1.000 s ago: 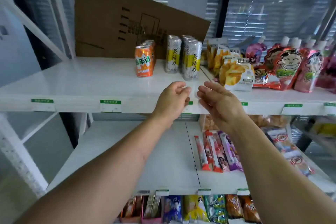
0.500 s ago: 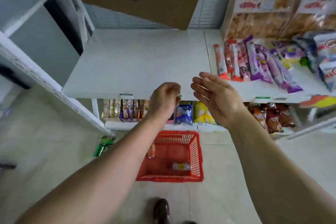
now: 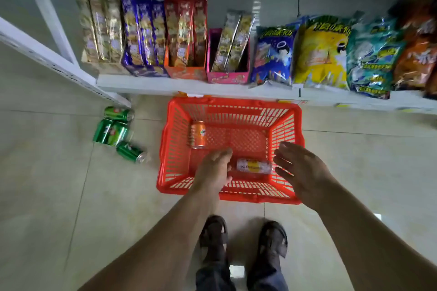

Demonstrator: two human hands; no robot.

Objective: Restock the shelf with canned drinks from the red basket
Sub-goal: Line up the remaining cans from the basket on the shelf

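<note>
i am now bending from the shelf toward the red basket [image 3: 230,108] on the floor; my left hand [image 3: 214,168] and right hand [image 3: 301,168], both open and empty, are nearing the pale can [image 3: 254,166]; orange can [image 3: 198,134] is lying beside

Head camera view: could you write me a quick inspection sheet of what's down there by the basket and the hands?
Surface: pale tiled floor; red basket stands on it in front of the bottom shelf.
Job's things: orange can and white-and-yellow can lie on their sides in the basket.
Clutter: four green cans lie on the floor left of the basket.
Hands: left hand and right hand reach over the basket, fingers straight, holding nothing.
Cables: nothing seen.
Surroundings: bottom shelf holds snack boxes and chip bags; person's shoes below.
</note>
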